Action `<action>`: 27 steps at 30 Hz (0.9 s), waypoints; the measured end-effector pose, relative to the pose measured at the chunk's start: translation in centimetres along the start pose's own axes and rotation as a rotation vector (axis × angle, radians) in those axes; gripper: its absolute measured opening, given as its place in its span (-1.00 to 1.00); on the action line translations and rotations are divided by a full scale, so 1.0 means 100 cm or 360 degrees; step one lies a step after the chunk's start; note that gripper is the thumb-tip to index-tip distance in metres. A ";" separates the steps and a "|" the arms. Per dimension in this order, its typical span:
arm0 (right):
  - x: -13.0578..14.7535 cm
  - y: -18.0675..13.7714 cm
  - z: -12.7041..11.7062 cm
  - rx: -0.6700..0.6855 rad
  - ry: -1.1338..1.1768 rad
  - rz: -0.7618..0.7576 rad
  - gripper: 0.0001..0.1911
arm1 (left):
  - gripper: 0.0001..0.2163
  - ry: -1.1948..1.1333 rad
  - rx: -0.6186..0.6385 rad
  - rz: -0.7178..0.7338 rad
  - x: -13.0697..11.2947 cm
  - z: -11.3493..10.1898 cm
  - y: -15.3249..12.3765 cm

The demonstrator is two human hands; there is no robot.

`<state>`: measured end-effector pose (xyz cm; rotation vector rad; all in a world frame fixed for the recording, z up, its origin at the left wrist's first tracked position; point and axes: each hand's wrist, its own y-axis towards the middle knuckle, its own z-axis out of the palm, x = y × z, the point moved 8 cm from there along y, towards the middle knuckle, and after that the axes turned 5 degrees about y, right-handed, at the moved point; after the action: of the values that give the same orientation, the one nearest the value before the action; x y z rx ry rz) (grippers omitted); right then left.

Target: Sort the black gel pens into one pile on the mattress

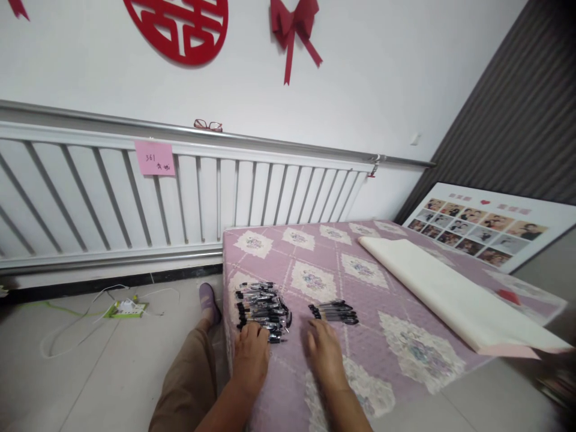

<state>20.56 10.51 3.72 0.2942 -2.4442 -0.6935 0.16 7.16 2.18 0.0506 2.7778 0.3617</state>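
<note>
My left hand (251,355) lies flat on the purple quilted mattress (396,360), fingers stretched toward a large pile of black pens (263,305), its fingertips touching the nearest ones. My right hand (324,351) rests flat beside it, fingers extended toward a smaller bundle of black pens (335,312) just beyond the fingertips. Neither hand grips anything.
A rolled sheet of cream paper (450,294) lies across the mattress on the right. A white radiator (180,198) with a pink note (155,158) lines the wall; glasses (207,125) rest on its top. My leg and purple slipper (208,300) are on the tiled floor, with cables to the left. A photo board (486,228) leans at right.
</note>
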 end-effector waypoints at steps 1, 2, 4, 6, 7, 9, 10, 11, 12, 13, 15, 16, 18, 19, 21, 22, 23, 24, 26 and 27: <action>-0.017 -0.001 -0.007 -0.0080 -0.0094 0.0061 -0.69 | -0.86 0.0025 0.0025 -0.0009 0.001 0.001 0.002; -0.033 -0.002 -0.013 -0.0131 -0.0176 0.0101 -0.66 | -0.86 0.0051 0.0049 -0.0016 0.001 0.002 0.004; -0.056 -0.002 -0.022 -0.0183 -0.0317 0.0129 -0.63 | -0.85 0.0087 0.0082 -0.0010 0.001 0.003 0.007; -0.071 0.000 -0.026 -0.0159 -0.0434 0.0150 -0.62 | -0.83 0.0100 0.0076 0.0007 0.000 0.004 0.008; -0.076 0.001 -0.026 -0.0125 -0.0483 0.0166 -0.62 | -0.82 0.0096 0.0058 0.0019 0.000 0.004 0.008; -0.082 0.005 -0.023 -0.0032 -0.0556 0.0199 -0.62 | -0.81 0.0084 0.0012 0.0041 -0.001 0.003 0.007; -0.082 0.007 -0.022 0.0014 -0.0584 0.0215 -0.62 | -0.80 0.0080 -0.0015 0.0055 -0.002 0.003 0.006; -0.081 0.008 -0.020 0.0051 -0.0609 0.0233 -0.63 | -0.80 0.0078 -0.0047 0.0068 -0.002 0.002 0.005; -0.080 0.010 -0.020 0.0078 -0.0633 0.0252 -0.63 | -0.79 0.0076 -0.0083 0.0081 -0.003 0.002 0.004; -0.078 0.011 -0.020 0.0100 -0.0657 0.0268 -0.65 | -0.79 0.0073 -0.0120 0.0091 -0.003 0.001 0.003; -0.073 0.012 -0.022 0.0134 -0.0702 0.0285 -0.69 | -0.80 0.0055 -0.0182 0.0120 -0.003 0.000 0.001; -0.071 0.011 -0.023 0.0149 -0.0718 0.0282 -0.71 | -0.80 0.0040 -0.0202 0.0139 -0.003 0.000 0.000; -0.065 0.009 -0.025 0.0172 -0.0726 0.0262 -0.76 | -0.80 0.0009 -0.0223 0.0181 -0.004 0.000 0.000; -0.062 0.006 -0.026 0.0177 -0.0720 0.0254 -0.78 | -0.80 -0.0003 -0.0231 0.0195 -0.004 0.000 0.000; -0.059 0.000 -0.028 0.0164 -0.0702 0.0267 -0.79 | -0.81 -0.0016 -0.0246 0.0220 -0.005 -0.001 -0.001; -0.058 -0.003 -0.029 0.0148 -0.0694 0.0288 -0.79 | -0.82 -0.0019 -0.0253 0.0236 -0.006 -0.002 -0.002; -0.057 -0.008 -0.030 0.0131 -0.0689 0.0315 -0.79 | -0.82 -0.0022 -0.0257 0.0256 -0.007 -0.003 -0.002; -0.057 -0.012 -0.030 0.0115 -0.0686 0.0341 -0.78 | -0.83 -0.0026 -0.0254 0.0282 -0.008 -0.004 -0.003; -0.054 -0.022 -0.031 0.0096 -0.0678 0.0370 -0.77 | -0.85 -0.0032 -0.0200 0.0374 -0.014 -0.002 -0.006; -0.052 -0.026 -0.031 0.0099 -0.0670 0.0362 -0.77 | -0.85 -0.0029 -0.0144 0.0440 -0.017 0.001 -0.008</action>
<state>26.69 8.90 2.04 -0.1211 -2.8405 -0.6288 1.82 6.30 2.49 0.4166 2.7353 0.5521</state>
